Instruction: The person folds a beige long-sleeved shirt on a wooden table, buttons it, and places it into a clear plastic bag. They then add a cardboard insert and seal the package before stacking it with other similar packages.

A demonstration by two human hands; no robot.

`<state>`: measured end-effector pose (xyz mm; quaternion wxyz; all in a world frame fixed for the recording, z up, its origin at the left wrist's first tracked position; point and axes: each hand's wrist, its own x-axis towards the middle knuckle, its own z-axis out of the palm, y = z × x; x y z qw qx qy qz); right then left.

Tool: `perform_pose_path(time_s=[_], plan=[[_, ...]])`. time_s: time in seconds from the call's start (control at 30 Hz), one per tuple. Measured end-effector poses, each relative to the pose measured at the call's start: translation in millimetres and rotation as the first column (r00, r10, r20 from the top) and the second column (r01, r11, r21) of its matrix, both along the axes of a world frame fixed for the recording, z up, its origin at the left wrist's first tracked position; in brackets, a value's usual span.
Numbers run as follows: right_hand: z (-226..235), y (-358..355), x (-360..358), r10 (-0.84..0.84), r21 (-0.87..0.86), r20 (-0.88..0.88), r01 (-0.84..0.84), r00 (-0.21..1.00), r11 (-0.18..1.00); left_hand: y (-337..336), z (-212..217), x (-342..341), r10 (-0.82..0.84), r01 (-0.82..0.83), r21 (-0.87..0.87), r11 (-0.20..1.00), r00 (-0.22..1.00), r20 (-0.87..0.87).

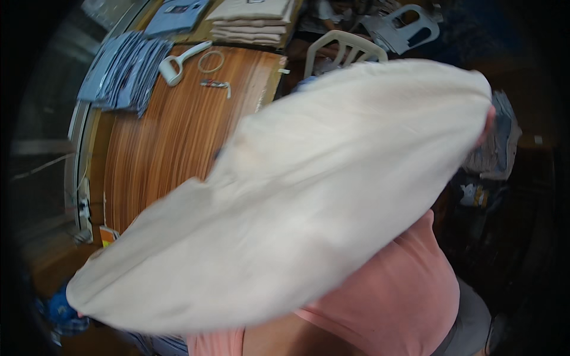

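Note:
A large cream cloth (285, 219), blurred by motion, is stretched slantwise across the middle of the view, from lower left to upper right. At its upper right end, a sliver of my right hand (489, 123) shows at the edge, closed on the cloth. Only a tiny bit of my left hand (80, 314) peeks out at the lower left corner, where it grips the other end. Most fingers of both hands are hidden by the fabric. Whether the cloth is a garment, I cannot make out.
Beyond the cloth is a wood-grain table (160, 142) with a white lint roller (172, 70), a tape ring (211, 61) and a small tool (215, 84). Folded blue garments (124, 71) and cream garments (249, 24) are stacked behind. A plastic chair (344, 44) stands near a person.

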<state>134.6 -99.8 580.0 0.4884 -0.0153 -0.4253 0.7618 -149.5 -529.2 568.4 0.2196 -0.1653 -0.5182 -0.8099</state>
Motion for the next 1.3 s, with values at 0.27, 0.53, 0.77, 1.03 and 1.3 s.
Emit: perform_pose_path(time_s=[0.27,0.53,0.77,1.03,1.3], plan=[[-57,113,149,-0.260,-0.090,0.463,0.336,0.847,0.937,264,-102,58,-0.677,0.823,-0.141,0.551,0.539,0.501],[-211,263,198,-0.239,-0.124,0.773,0.509,0.588,0.852,534,-258,41,-0.601,0.929,-0.243,0.279,0.366,0.710],[-265,314,223,-0.301,-0.121,0.807,0.641,0.508,0.758,622,-259,23,-0.546,0.836,-0.176,0.519,0.483,0.685],[-418,264,252,-0.362,0.136,0.923,0.769,0.131,0.625,568,-375,57,-0.606,0.144,-0.988,0.064,0.792,0.076],[-527,175,292,0.125,-0.022,0.935,0.299,-0.331,0.954,485,-518,44,0.075,0.594,-0.351,-0.724,0.573,0.816]])
